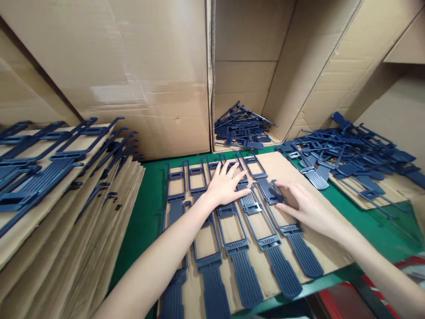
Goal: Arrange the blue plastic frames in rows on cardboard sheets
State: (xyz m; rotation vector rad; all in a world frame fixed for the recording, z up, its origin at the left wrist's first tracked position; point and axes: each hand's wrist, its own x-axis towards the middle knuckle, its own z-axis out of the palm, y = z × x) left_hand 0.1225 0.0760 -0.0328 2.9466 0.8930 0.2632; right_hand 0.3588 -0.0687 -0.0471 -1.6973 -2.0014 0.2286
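Two rows of dark blue plastic frames with ribbed paddle ends (247, 277) lie on a cardboard sheet (332, 248). My left hand (224, 184) is spread palm down over frames of the back row, its fingers apart and holding nothing. To its right, my right hand (299, 206) touches or nearly touches the top of the rightmost front frame (285, 221); thumb and fingers are apart around its upper end.
Stacked cardboard sheets with blue frames between them (109, 230) stand at the left. A loose pile of blue parts (348, 155) lies at the right, another (244, 126) inside an open carton (245, 79) at the back. The table (133, 239) is green.
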